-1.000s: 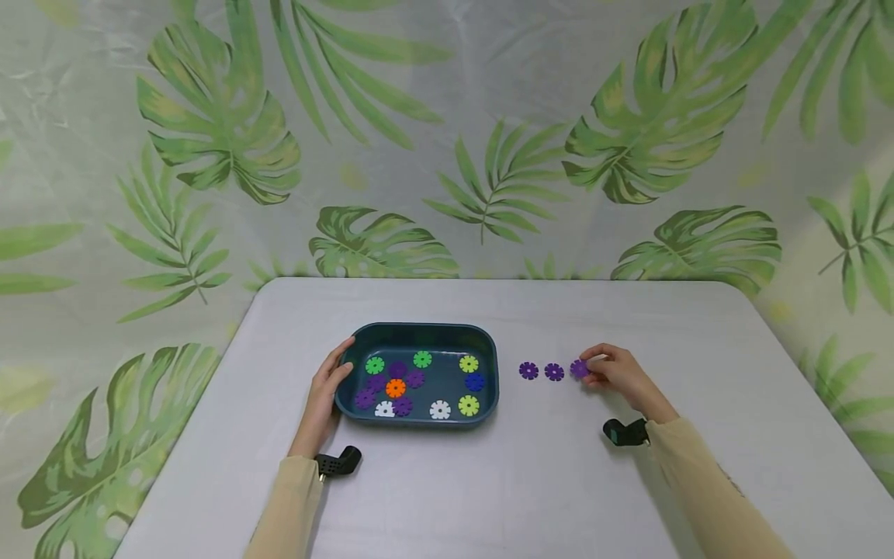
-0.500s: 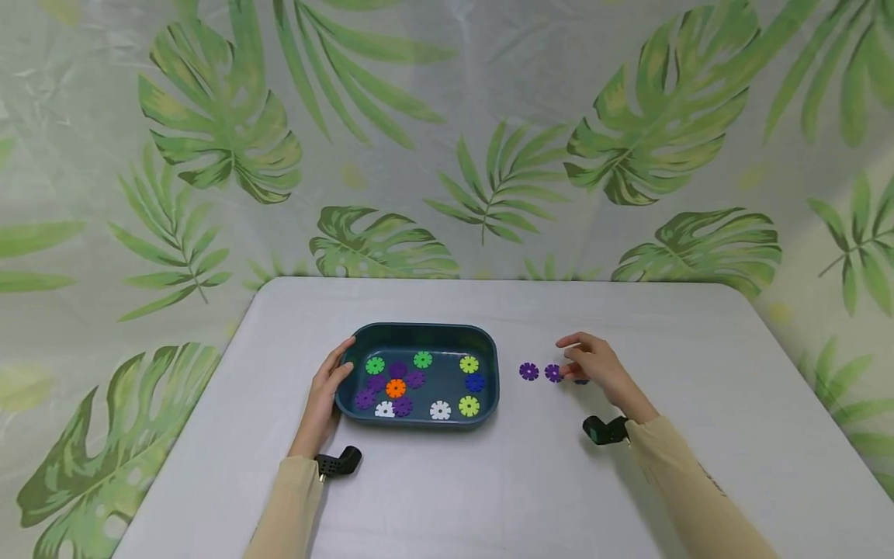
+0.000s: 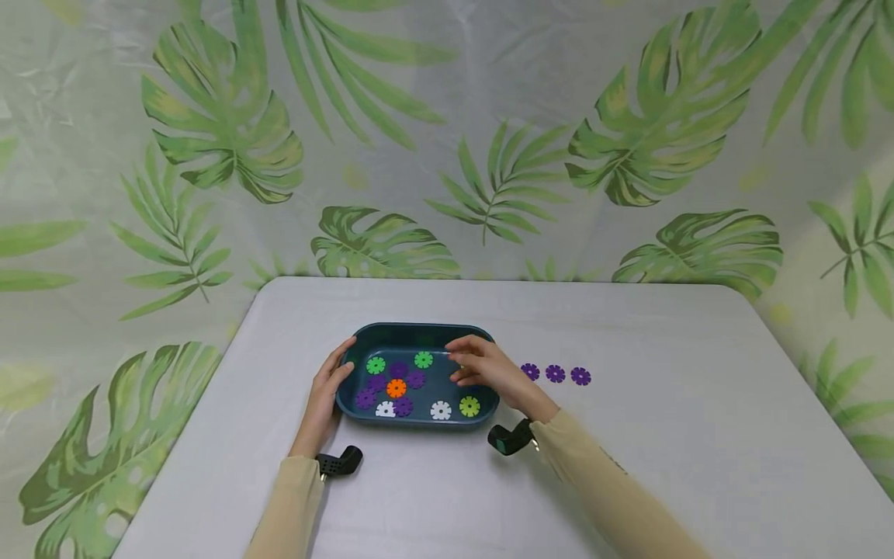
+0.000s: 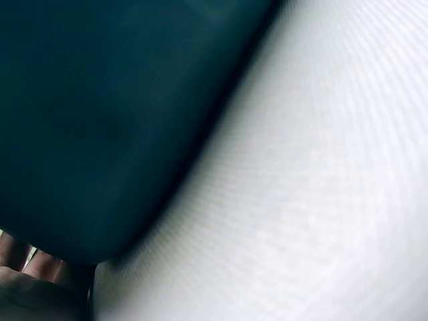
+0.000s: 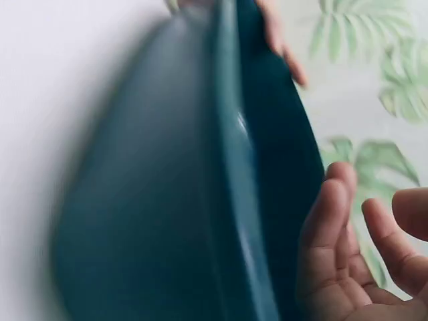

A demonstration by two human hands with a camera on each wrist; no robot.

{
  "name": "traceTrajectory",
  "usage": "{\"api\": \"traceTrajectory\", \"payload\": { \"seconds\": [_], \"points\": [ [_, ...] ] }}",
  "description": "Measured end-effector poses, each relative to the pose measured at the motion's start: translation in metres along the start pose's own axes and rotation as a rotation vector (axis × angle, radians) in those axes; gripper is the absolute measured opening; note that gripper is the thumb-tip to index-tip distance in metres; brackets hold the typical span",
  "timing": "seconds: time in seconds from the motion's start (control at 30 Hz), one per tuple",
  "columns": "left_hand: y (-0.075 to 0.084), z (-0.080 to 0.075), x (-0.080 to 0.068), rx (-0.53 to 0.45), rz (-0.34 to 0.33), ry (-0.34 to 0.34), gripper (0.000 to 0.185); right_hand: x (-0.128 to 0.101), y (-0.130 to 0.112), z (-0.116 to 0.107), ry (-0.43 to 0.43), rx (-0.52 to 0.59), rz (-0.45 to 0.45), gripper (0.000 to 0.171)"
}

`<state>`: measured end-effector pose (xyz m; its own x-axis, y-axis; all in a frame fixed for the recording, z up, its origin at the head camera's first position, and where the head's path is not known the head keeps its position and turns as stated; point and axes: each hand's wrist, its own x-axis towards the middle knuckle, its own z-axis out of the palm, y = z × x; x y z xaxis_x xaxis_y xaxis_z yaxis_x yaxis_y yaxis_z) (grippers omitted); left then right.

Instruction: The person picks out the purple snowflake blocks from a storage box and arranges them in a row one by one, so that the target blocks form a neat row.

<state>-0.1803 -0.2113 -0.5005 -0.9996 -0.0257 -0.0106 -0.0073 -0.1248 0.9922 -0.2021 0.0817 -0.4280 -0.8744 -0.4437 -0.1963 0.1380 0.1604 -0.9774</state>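
Holding a dark teal rectangular plastic tray (image 3: 419,334) of colourful snowflake discs (image 3: 396,387), left hand (image 3: 327,392) grips its left rim while right hand (image 3: 482,366) hovers inside, fingers loosely spread, empty.

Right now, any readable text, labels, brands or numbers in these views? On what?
None readable in any view.
Teal tray: no print or label shows; both wrist views of it are blurred.
Toy discs in the tray, e.g. the orange one, and the three purple discs on the table: no marks.
Backdrop: leaf pattern only.
Sleeve of the right hand: a faint dark mark, too small to read.
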Motion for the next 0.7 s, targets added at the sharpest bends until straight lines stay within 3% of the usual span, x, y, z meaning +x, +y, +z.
{"api": "traceTrajectory", "payload": {
  "seconds": [0.27, 0.5, 0.7],
  "points": [
    [0.001, 0.000, 0.001, -0.004, -0.015, 0.000, 0.044, 0.023, 0.007, 0.047, -0.036, -0.015, 0.077, 0.032],
    [0.000, 0.001, 0.001, -0.004, 0.009, 0.001, 0.044, 0.035, 0.010, 0.064, 0.000, -0.039, 0.162, 0.034],
    [-0.002, 0.001, 0.001, 0.006, 0.019, 0.009, 0.043, 0.036, 0.014, 0.069, 0.041, -0.075, 0.158, 0.032]
  ]
}}
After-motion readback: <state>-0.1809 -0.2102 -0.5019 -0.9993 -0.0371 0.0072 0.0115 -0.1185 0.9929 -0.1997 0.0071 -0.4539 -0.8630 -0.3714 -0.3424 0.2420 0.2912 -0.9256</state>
